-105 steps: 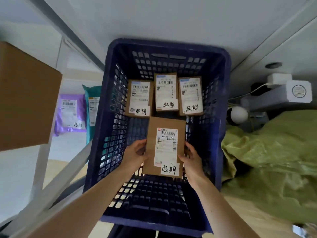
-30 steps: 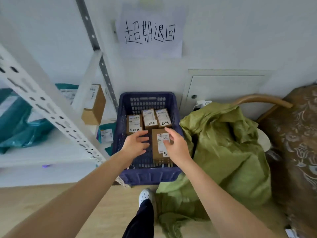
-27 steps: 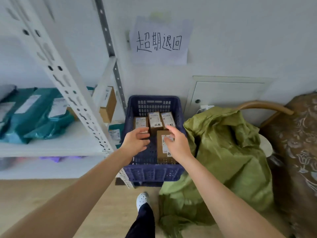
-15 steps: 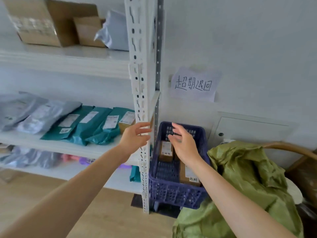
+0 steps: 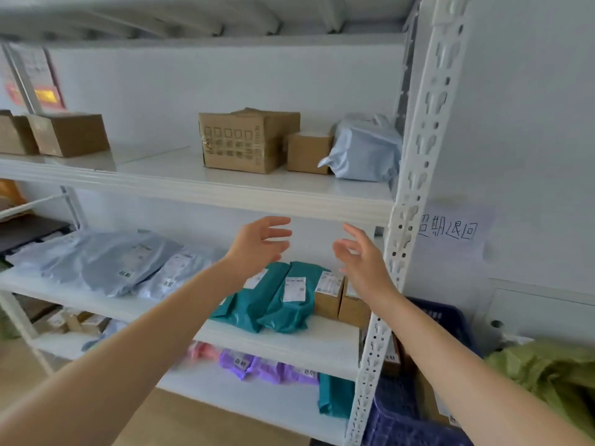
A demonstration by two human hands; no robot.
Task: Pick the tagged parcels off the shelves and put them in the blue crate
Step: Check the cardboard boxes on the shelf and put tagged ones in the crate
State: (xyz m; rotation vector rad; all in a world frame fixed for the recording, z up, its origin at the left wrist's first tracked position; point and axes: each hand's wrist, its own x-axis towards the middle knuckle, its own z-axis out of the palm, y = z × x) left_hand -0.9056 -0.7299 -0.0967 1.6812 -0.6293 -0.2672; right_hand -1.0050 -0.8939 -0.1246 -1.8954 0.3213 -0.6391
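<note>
Currently I'm hovering left grip (image 5: 259, 249) and right grip (image 5: 362, 263), wide, empty, left of the post (image 5: 415, 188); probably targeting the grey parcel (image 5: 106, 262).

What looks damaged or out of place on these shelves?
The large cardboard box on the upper shelf looks battered: its top bulges unevenly and the tape across its front is wrinkled. Nothing looks spilled or fallen.
</note>
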